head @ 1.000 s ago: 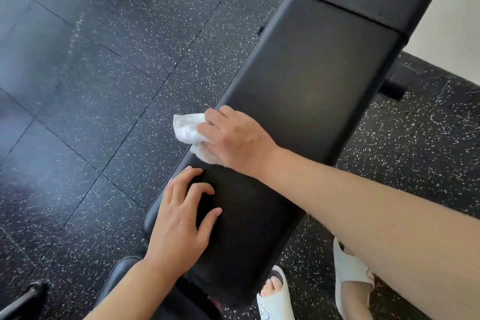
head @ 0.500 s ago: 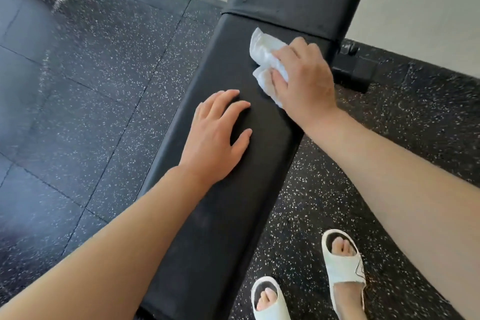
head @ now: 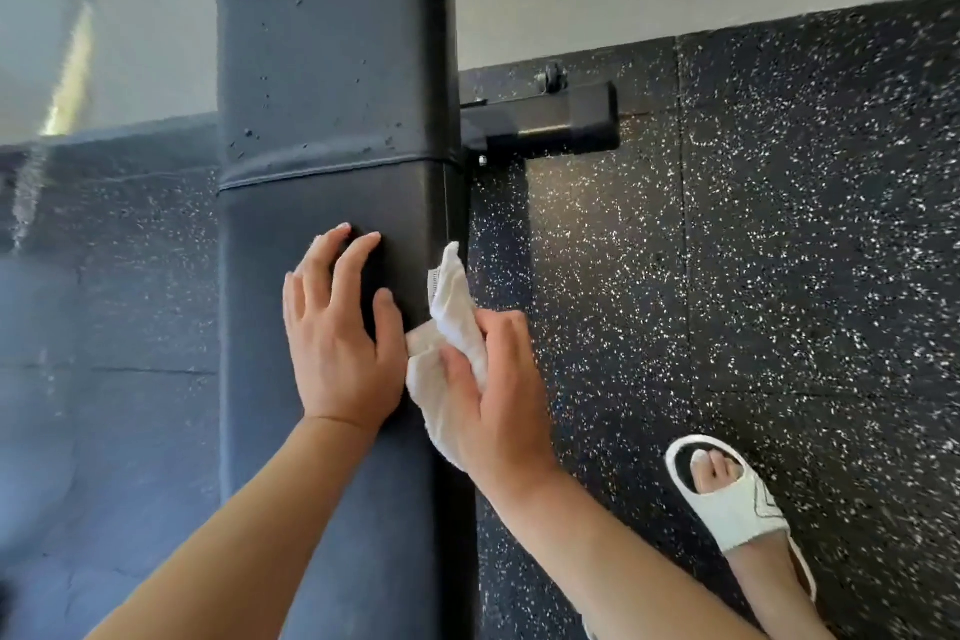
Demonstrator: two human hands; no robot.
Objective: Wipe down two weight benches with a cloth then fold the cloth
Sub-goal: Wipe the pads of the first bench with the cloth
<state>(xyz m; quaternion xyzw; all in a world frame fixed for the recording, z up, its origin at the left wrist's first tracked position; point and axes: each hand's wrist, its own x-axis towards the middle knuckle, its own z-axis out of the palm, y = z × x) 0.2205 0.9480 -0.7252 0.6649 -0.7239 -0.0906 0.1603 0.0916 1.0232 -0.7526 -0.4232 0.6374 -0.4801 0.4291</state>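
Along the bench (head: 332, 203) side, left hand (head: 340, 353) lies spread flat; right hand (head: 493, 395) pinches the cloth (head: 447, 307) — keep strokes long, pressure even

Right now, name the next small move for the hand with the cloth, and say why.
Probably slide the right hand forward along the bench side edge: it holds the cloth at that edge, while the left hand rests flat on the pad.
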